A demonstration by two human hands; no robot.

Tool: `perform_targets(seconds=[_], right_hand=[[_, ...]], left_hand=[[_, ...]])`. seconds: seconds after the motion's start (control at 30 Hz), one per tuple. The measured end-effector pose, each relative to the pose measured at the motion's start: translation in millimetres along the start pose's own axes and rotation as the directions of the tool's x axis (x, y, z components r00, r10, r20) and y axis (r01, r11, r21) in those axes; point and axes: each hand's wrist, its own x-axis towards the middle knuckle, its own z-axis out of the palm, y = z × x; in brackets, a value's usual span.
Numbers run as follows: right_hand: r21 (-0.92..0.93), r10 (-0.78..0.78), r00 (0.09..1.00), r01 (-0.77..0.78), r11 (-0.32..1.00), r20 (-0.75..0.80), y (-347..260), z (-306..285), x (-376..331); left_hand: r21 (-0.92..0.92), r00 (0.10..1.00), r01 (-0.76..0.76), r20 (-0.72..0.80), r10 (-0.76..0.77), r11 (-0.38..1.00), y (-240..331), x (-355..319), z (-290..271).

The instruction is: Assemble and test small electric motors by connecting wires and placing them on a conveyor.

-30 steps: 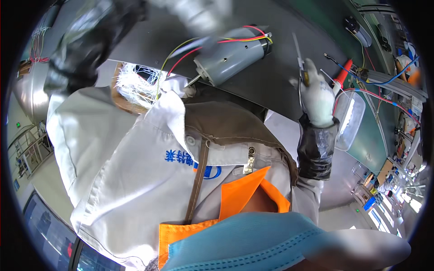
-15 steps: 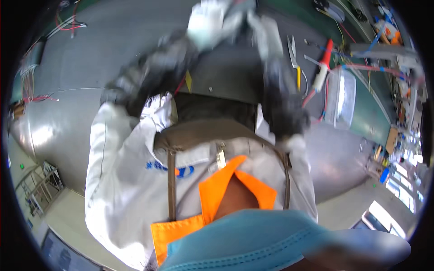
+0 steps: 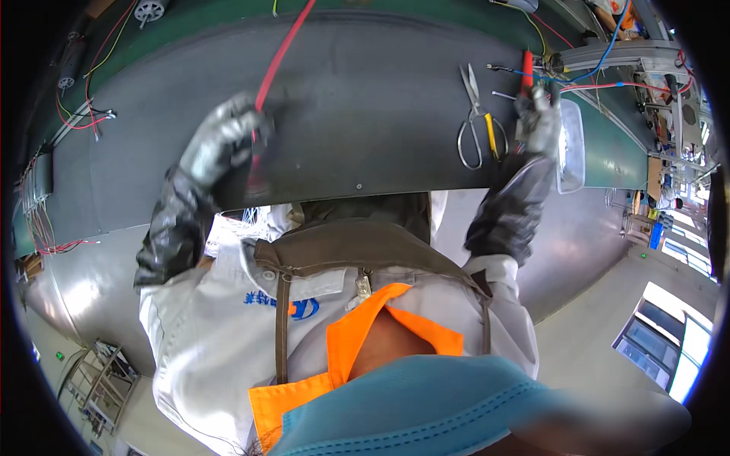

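Tabletop (image 3: 365, 106), one pair of scissors (image 3: 490, 131), left fingers (image 3: 242, 123) around one cord (image 3: 285, 49), grip of right fingers (image 3: 541, 99) unclear.

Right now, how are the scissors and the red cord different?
The scissors are silver with yellow on one handle; the red cord is red. The scissors have two blades and two handle loops; the red cord is one long strand. The scissors lie untouched, while the red cord reaches the left hand. Both show over the dark tabletop.

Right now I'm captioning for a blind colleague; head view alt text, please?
A person's gloved left hand is at a long red cord over a dark table; the gloved right hand is by a red tool, with scissors lying between the hands.
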Motion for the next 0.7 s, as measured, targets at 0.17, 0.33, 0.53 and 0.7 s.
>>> perform_targets(seconds=[0.17,0.33,0.53,0.7], right_hand=[[-0.612,0.466,0.802,-0.164,0.774,0.374,-41.7,65.0,-20.8],[-0.764,0.557,0.583,0.185,0.618,0.592,16.1,119.4,-95.6],[-0.357,0.088,0.759,0.198,0.913,0.645,-12.9,132.7,-142.8],[-0.241,-0.128,0.828,0.302,0.923,0.547,3.9,169.6,-149.6]], left_hand=[[0.142,0.874,0.337,0.321,-0.366,0.931,-24.1,-37.1,15.0],[0.155,0.937,0.146,0.294,-0.187,0.977,-34.9,-11.8,43.0],[-0.402,0.982,-0.167,0.012,0.188,0.9,-7.7,45.4,79.2],[-0.4,0.974,-0.174,-0.203,0.098,0.9,4.7,64.2,98.9]])
